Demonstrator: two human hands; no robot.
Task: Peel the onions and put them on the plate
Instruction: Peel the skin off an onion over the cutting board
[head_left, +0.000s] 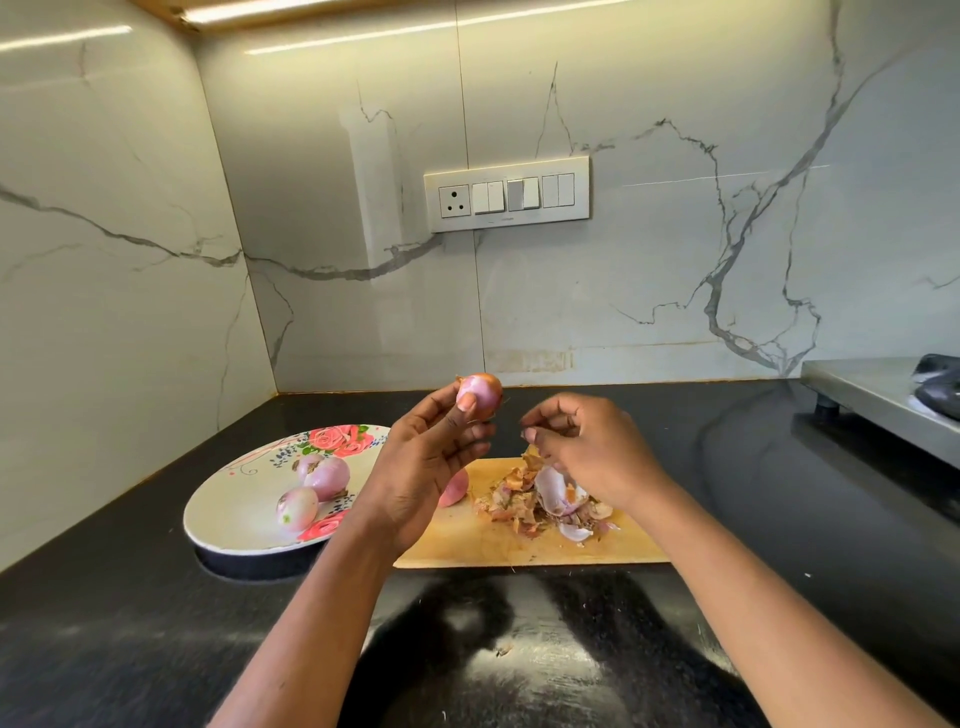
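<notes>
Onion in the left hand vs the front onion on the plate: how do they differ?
Held onion: pinched in the left hand's fingertips above the counter; some orange-brown skin remains on its top and right side. Plate onion: lies free on the floral plate, beside other peeled onions; pale pink with no brown skin visible, so it looks fully peeled. Both are small, round and pinkish.

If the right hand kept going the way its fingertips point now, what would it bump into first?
Probably the onion pinched in the left hand. The right hand has its curled fingertips aimed leftward at it, a small gap apart. Depth is hard to judge from one view, so it might pass just in front.
</notes>
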